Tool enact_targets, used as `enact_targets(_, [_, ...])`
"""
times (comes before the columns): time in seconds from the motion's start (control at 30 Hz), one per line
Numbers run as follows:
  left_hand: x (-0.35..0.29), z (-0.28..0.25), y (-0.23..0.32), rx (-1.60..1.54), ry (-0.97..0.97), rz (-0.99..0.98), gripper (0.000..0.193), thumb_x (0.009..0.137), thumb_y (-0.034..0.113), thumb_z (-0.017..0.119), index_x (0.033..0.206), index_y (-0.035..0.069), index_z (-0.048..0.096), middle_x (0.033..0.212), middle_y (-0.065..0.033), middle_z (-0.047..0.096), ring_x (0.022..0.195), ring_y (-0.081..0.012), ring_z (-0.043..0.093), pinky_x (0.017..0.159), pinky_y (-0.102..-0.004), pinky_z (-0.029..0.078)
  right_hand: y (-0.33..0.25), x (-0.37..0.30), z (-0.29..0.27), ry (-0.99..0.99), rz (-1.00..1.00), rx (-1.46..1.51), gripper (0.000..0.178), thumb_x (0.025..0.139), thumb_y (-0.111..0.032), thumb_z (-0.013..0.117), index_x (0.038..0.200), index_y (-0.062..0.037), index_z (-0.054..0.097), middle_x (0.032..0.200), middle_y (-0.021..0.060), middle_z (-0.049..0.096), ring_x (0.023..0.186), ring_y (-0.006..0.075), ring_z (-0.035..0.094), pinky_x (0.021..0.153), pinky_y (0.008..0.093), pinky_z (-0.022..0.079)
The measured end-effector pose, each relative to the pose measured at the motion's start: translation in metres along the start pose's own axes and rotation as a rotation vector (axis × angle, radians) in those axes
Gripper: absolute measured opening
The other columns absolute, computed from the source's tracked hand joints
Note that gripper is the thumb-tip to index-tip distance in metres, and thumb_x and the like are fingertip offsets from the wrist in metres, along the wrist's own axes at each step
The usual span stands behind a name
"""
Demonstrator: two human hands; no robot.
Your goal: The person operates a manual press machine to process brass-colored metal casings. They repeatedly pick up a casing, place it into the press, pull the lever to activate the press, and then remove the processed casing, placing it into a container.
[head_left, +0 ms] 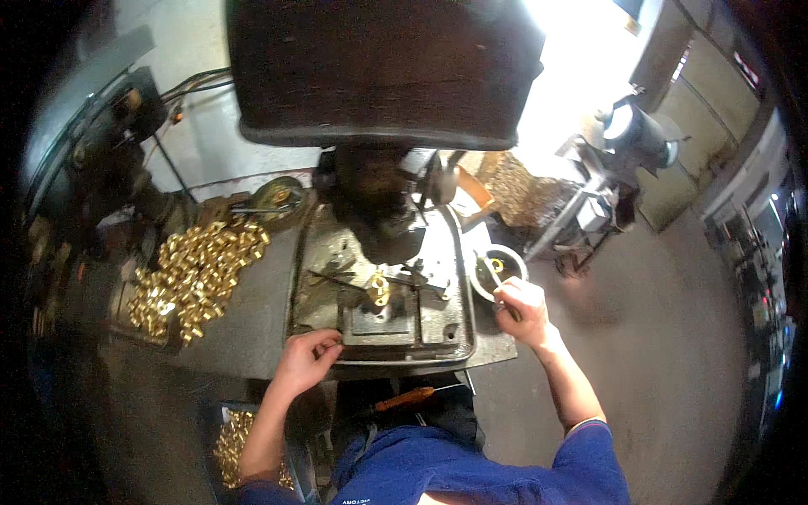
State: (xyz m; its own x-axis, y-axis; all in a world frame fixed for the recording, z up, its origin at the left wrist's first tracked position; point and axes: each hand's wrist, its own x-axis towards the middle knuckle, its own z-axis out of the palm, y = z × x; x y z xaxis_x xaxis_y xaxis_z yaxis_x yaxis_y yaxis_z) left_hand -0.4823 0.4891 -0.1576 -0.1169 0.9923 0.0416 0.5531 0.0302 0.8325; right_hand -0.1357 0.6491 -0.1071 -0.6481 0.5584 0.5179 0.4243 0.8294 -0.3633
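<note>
My right hand (521, 312) is closed round a pale thin stick (490, 268) that dips into a round, light-rimmed bowl (519, 268) right of the machine's table. Inside the bowl lies a small yellow ring-shaped thing (497, 265). At the front left of the metal machine table (453, 347), my left hand (311, 358) rests with its fingers curled together; anything in them is hidden. A brass fitting (380, 289) sits under the dark machine head (383, 210), in or on a fixture with a flat plate (380, 322). A dark bar (335, 279) reaches toward the fitting from the left.
A large heap of brass fittings (198, 269) covers the bench on the left. More brass pieces (233, 442) fill a container low beside my left forearm. An orange-handled tool (405, 398) lies below the table's front edge. A lamp-like fixture (629, 126) stands at the back right.
</note>
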Motion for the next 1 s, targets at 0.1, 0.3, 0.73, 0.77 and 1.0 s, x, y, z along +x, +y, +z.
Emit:
enact_targets(0.1, [0.013, 0.002, 0.013, 0.05, -0.024, 0.025, 0.02, 0.077, 0.008, 0.064, 0.095, 0.0, 0.063, 0.069, -0.0054, 0.062, 0.057, -0.009, 0.055, 0.055, -0.0255, 0.045, 0.033, -0.023, -0.012, -0.054, 0.145, -0.191, 0.03, 0.055, -0.003, 0.058, 0.084, -0.0046, 0.053, 0.077, 0.0132, 0.049, 0.072, 0.032, 0.053, 0.061, 0.0392, 0.044])
enact_targets(0.3, [0.034, 0.016, 0.025, 0.096, -0.042, 0.153, 0.021, 0.078, 0.011, 0.063, 0.096, 0.0, 0.063, 0.069, -0.007, 0.062, 0.057, -0.0117, 0.055, 0.055, -0.0259, 0.044, 0.081, -0.045, -0.009, -0.148, 0.137, -0.192, 0.032, 0.052, -0.004, 0.058, 0.083, -0.0056, 0.052, 0.078, 0.0149, 0.046, 0.075, 0.0357, 0.049, 0.062, 0.0431, 0.042])
enact_targets(0.73, [0.024, 0.007, 0.018, 0.098, -0.064, 0.035, 0.021, 0.078, 0.016, 0.064, 0.095, 0.004, 0.064, 0.072, -0.0103, 0.063, 0.06, -0.0201, 0.06, 0.057, -0.0298, 0.047, 0.054, -0.04, -0.027, -0.411, 0.437, -0.284, 0.053, 0.049, -0.008, 0.063, 0.102, -0.0122, 0.061, 0.09, 0.0114, 0.051, 0.085, 0.0295, 0.054, 0.073, 0.0364, 0.046])
enact_targets(0.77, [0.025, 0.007, 0.017, 0.12, -0.07, 0.052, 0.022, 0.078, 0.017, 0.064, 0.096, 0.004, 0.063, 0.073, -0.0102, 0.064, 0.06, -0.0197, 0.06, 0.058, -0.0301, 0.047, 0.041, -0.029, -0.037, -0.438, 0.456, -0.266, 0.055, 0.051, -0.008, 0.063, 0.106, -0.0126, 0.062, 0.094, 0.0105, 0.053, 0.086, 0.0278, 0.055, 0.075, 0.0345, 0.047])
enact_targets(1.0, [0.05, 0.035, 0.028, 0.277, -0.061, 0.165, 0.025, 0.082, 0.022, 0.057, 0.103, 0.009, 0.058, 0.074, -0.0138, 0.064, 0.067, -0.0317, 0.062, 0.06, -0.0408, 0.049, 0.023, 0.037, -0.061, -0.101, 0.157, 0.043, 0.057, 0.054, 0.001, 0.055, 0.11, -0.0062, 0.059, 0.101, 0.01, 0.057, 0.088, 0.0234, 0.057, 0.076, 0.0321, 0.047])
